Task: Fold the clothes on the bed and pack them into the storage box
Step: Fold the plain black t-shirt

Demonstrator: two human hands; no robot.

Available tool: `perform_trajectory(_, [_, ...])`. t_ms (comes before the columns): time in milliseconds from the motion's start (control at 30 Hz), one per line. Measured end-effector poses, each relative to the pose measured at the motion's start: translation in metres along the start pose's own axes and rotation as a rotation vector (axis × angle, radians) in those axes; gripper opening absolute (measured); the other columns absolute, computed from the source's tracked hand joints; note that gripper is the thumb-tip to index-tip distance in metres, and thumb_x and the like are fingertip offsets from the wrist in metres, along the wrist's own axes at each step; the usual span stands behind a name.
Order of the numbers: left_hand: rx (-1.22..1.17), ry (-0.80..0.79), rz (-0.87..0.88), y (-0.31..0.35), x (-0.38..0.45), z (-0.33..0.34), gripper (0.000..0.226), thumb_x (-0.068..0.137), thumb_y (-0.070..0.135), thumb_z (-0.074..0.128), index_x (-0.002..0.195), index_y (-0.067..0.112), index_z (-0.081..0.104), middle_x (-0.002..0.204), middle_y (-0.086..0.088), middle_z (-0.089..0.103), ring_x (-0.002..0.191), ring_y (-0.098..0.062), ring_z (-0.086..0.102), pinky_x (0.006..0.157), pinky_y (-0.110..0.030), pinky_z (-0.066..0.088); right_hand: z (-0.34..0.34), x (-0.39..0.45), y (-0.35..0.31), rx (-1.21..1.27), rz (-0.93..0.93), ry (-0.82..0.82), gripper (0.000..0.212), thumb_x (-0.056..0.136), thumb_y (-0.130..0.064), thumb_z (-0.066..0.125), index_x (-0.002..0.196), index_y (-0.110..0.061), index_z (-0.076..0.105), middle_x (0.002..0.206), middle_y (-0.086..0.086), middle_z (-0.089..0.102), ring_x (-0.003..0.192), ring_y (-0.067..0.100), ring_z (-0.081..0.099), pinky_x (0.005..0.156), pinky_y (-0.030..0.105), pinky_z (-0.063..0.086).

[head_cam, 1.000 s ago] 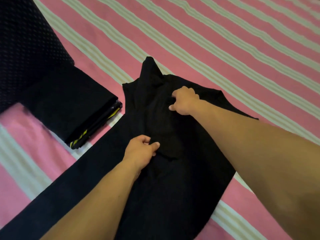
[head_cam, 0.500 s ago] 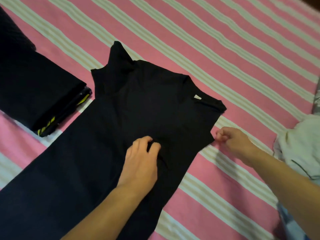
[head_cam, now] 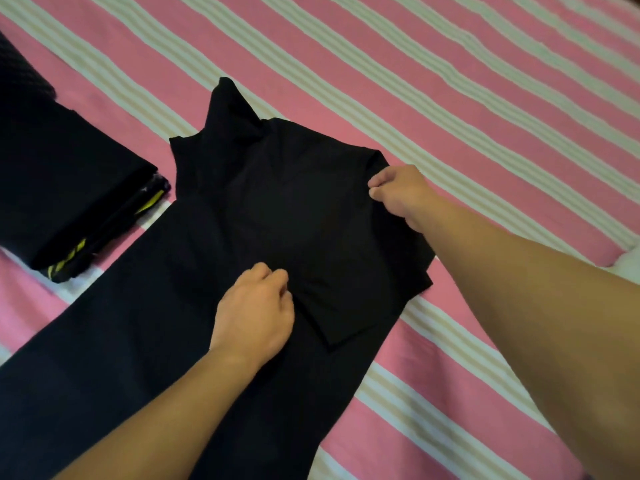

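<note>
A black T-shirt (head_cam: 277,209) lies spread on the pink and white striped bed (head_cam: 450,98), its lower part running toward the bottom left. The right side of the shirt is folded over onto its middle. My right hand (head_cam: 398,195) pinches the folded edge near the shoulder at the right. On the shirt's middle my left hand (head_cam: 256,313) rests with curled fingers, pinching the cloth beside the folded flap. One sleeve sticks up at the far end.
A stack of folded dark clothes (head_cam: 69,202) with yellow markings lies at the left, close to the shirt. A dark dotted fabric (head_cam: 20,81) sits at the far left edge. Something white (head_cam: 630,265) shows at the right edge.
My right hand has carried the shirt's right side over onto the middle and now grips the fold near the shoulder. My left hand stayed on the shirt's middle.
</note>
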State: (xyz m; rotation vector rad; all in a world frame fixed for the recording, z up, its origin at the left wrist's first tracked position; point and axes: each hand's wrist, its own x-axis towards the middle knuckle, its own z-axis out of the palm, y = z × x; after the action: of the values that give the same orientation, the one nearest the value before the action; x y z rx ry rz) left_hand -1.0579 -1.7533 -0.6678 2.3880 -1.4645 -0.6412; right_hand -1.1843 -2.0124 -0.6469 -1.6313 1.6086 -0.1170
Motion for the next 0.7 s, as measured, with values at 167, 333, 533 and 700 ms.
perform_trajectory(167, [-0.258,-0.017,-0.180,0.005,0.001,-0.002,0.014,0.094,0.029,0.067,0.090,0.027,0.054,0.090,0.014,0.051,0.081,-0.005,0.055,0.076,-0.030,0.051,0.021,0.014,-0.001,0.072,0.001,0.132,0.014,0.093,-0.008,0.063,0.091,-0.020,0.071,0.097,-0.003,0.066,0.096,0.017,0.062,0.085,0.031,0.051])
perform_trajectory(333, [-0.402,-0.213,-0.407,0.014,0.022,-0.010,0.012,0.092,0.039,0.068,0.091,0.027,0.067,0.079,0.008,0.068,0.078,-0.014,0.066,0.081,-0.040,0.057,0.026,0.006,0.010,0.043,-0.086,0.148,0.013,0.096,-0.016,0.065,0.107,-0.021,0.069,0.101,-0.004,0.064,0.094,0.011,0.060,0.089,0.028,0.049])
perform_trajectory(533, [-0.428,-0.178,-0.409,0.009,0.032,-0.028,0.016,0.097,0.031,0.065,0.086,0.022,0.073,0.085,0.001,0.069,0.080,-0.019,0.068,0.068,-0.033,0.053,0.017,0.008,0.014,0.170,-0.036,0.052,0.018,0.096,-0.008,0.063,0.109,-0.019,0.069,0.099,-0.005,0.062,0.092,0.008,0.058,0.084,0.026,0.046])
perform_trajectory(700, [0.197,0.129,0.303,-0.015,0.020,-0.004,0.011,0.093,0.025,0.068,0.093,0.015,0.061,0.083,0.000,0.056,0.068,-0.020,0.057,0.056,-0.040,0.052,0.029,0.013,0.014,0.234,-0.013,0.172,0.013,0.094,-0.010,0.067,0.100,-0.021,0.071,0.099,-0.003,0.066,0.095,0.014,0.063,0.091,0.032,0.053])
